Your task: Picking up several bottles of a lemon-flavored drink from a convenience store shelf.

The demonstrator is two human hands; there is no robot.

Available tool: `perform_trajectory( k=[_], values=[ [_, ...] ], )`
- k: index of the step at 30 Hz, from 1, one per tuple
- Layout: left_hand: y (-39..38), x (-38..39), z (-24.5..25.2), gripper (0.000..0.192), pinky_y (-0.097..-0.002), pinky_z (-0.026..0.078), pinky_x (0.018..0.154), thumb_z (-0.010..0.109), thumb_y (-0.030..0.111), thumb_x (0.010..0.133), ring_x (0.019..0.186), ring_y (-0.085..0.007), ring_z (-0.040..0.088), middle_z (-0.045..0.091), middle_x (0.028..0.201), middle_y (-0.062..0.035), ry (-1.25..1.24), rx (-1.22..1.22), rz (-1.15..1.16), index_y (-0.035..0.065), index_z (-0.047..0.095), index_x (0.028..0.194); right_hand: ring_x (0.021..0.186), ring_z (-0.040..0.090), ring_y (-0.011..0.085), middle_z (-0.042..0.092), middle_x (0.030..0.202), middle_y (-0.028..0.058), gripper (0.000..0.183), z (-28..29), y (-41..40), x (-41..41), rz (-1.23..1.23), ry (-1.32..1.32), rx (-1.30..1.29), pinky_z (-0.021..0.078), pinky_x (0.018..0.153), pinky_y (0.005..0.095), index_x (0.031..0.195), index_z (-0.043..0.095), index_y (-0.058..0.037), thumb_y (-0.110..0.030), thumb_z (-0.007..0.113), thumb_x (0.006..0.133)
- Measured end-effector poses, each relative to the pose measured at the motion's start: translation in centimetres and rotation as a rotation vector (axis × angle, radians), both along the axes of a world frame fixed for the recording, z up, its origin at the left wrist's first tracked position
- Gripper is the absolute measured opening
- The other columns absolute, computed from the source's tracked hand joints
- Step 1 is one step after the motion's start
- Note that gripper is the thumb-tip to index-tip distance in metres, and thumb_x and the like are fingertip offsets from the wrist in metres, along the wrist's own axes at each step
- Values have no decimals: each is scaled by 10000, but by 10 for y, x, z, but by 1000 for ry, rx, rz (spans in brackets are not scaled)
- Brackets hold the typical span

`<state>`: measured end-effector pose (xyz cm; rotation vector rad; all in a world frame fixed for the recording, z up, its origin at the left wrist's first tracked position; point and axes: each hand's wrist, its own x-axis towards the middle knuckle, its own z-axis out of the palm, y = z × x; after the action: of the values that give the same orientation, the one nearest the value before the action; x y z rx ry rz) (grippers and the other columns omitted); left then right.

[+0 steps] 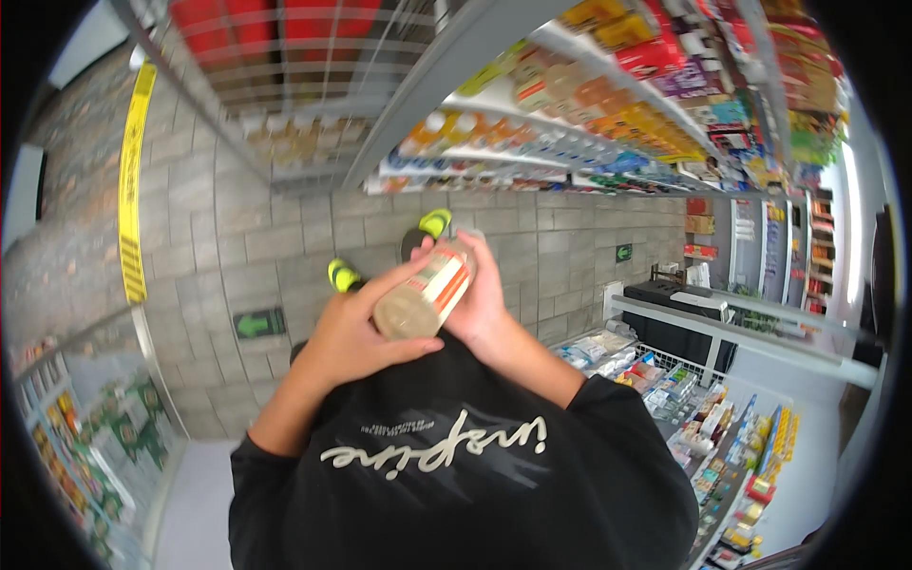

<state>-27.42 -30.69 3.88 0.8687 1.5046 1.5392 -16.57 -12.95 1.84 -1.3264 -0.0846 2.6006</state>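
Note:
A bottle [427, 293] with a cloudy pale drink and a white-and-orange label is held in front of my body, tilted so that its round base faces me. My left hand [367, 324] wraps the lower part of the bottle, thumb near the base. Around the upper end, my right hand [477, 288] has its fingers closed. The label bears writing. Most of the cap end is hidden by the right hand and too blurred to make out.
Ahead, a store shelf [499, 103] carries rows of bottled drinks and packets. A wire rack [285, 64] stands to its left. Grey floor tiles [285, 235] bear green arrow signs and a yellow strip [135, 185]. Goods fill a display [691, 399] at my right, near a dark counter [666, 313].

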Motion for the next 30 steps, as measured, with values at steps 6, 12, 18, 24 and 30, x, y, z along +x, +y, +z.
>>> perform_trajectory(
  k=[6, 12, 18, 24, 30],
  values=[
    [3, 14, 7, 545, -240, 504, 686, 777, 158, 923, 681, -81, 642, 720, 773, -62, -75, 39, 25, 85, 603, 1434, 952, 671, 292, 693, 975, 114, 401, -26, 3, 10, 139, 184, -221, 575, 864, 436, 966, 661, -42, -440, 619, 939],
    [-2, 23, -14, 540, -252, 491, 642, 592, 79, 980, 598, -86, 623, 649, 632, -4, -119, -13, 12, 52, 508, 1513, 913, 673, 293, 692, 976, 98, 416, -48, 5, 11, 171, 158, -280, 572, 834, 431, 988, 657, -45, -456, 616, 942],
    [3, 36, -24, 632, -252, 525, 635, 426, 57, 1004, 806, -154, 706, 663, 1187, -117, -445, -2, 18, 93, 331, 1628, 802, 730, 309, 744, 909, 132, 484, -56, 9, 12, 343, 129, -95, 611, 693, 445, 1057, 698, -92, -490, 422, 1054],
    [10, 36, -24, 682, -256, 526, 626, 381, 7, 975, 846, -199, 732, 613, 1288, -130, -523, 37, 45, 103, 275, 1641, 952, 686, 363, 700, 1047, 167, 505, -71, 15, 15, 351, 269, -271, 582, 817, 517, 1092, 655, -72, -541, 526, 958],
    [12, 35, -25, 613, -247, 510, 610, 356, 67, 1007, 796, -200, 727, 636, 1176, -132, -552, 18, 116, 93, 314, 1618, 1040, 660, 426, 652, 1203, 235, 602, -74, 17, 6, 299, 415, -482, 574, 874, 560, 1225, 608, -28, -555, 501, 953]
  ],
)
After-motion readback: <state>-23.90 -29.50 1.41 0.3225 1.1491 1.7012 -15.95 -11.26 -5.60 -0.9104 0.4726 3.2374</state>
